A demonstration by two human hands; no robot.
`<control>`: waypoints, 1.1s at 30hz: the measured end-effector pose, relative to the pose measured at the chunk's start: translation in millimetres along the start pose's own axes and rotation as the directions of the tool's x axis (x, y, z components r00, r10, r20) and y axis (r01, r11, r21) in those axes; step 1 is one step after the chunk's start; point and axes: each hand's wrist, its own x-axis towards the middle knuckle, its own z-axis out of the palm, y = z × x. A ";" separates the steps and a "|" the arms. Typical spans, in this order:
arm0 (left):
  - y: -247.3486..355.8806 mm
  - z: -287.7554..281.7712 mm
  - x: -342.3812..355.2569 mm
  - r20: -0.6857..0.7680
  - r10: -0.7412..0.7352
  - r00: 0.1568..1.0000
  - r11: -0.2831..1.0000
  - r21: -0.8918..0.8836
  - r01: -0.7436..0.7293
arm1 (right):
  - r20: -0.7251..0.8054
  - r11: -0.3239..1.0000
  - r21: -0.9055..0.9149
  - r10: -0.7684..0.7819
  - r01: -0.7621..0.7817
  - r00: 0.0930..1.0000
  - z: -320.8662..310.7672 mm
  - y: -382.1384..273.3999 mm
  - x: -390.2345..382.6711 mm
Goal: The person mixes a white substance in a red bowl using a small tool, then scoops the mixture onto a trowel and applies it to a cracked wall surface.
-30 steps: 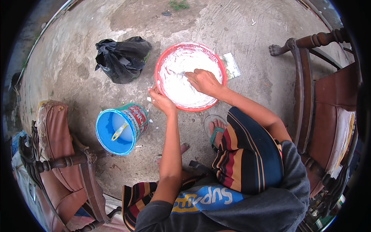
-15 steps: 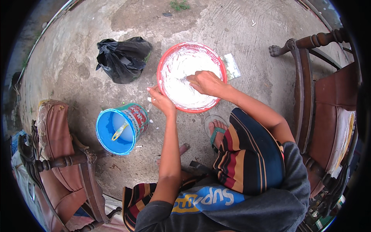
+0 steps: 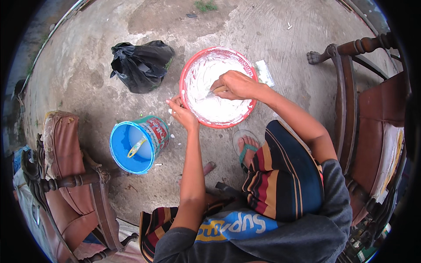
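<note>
A red plastic basin (image 3: 186, 102) with white paste (image 3: 210, 109) spread over its inside stands on the ground in front of me. My right hand (image 3: 237, 85) is closed around the tan handle of a putty knife (image 3: 219, 89). The knife's blade dips into the paste near the basin's middle and is partly smeared over. At the basin's left side, my left hand (image 3: 184, 116) grips the rim, its fingers partly hidden against the wall.
Left of my forearm stands a blue bucket (image 3: 116, 151) holding cloudy liquid and a yellow-handled brush (image 3: 137, 147). A knotted black plastic bag (image 3: 144, 65) lies beyond it. A small pale packet (image 3: 265, 73) touches the basin's right side. Carved wooden chairs flank me (image 3: 66, 149).
My right hand has shifted slightly up and turned in the basin, so the putty knife's handle now shows. My left hand stays at the rim.
</note>
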 end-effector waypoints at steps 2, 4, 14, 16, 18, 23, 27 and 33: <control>6.2 7.0 -1.1 0.026 0.013 1.000 1.000 0.002 -0.013 | -0.119 1.000 0.027 -0.004 0.007 0.993 1.7 10.2 3.8; 10.0 10.5 -2.4 0.023 0.020 1.000 1.000 0.016 -0.021 | -0.147 0.996 0.071 0.061 -0.051 0.987 5.8 10.2 4.2; 1.6 6.2 -2.4 0.003 -0.007 1.000 1.000 -0.026 0.007 | 0.163 0.967 -0.254 0.005 0.037 0.987 -8.6 2.3 -61.1; 1.5 5.1 -3.5 0.001 -0.035 0.999 0.995 -0.089 0.034 | 0.034 0.973 -0.231 0.023 -0.015 0.999 -27.7 3.2 -61.5; 2.1 5.9 -7.2 -0.003 -0.022 1.000 0.990 -0.140 0.022 | -0.126 0.974 -0.196 0.087 -0.111 0.988 -39.8 9.4 -56.8; 4.2 18.1 -20.9 0.065 0.064 0.996 0.991 -0.122 -0.056 | -0.299 0.892 -0.288 0.263 -0.349 0.917 -15.1 45.7 -62.9; 10.4 25.6 -29.3 0.044 0.109 0.993 0.991 -0.079 -0.105 | -0.268 0.911 -0.069 0.375 -0.406 0.888 28.4 33.0 -90.4; 15.5 30.1 -34.2 0.019 0.077 0.997 0.982 -0.173 -0.073 | -0.168 0.956 0.046 0.292 -0.288 0.942 20.9 -2.1 -106.1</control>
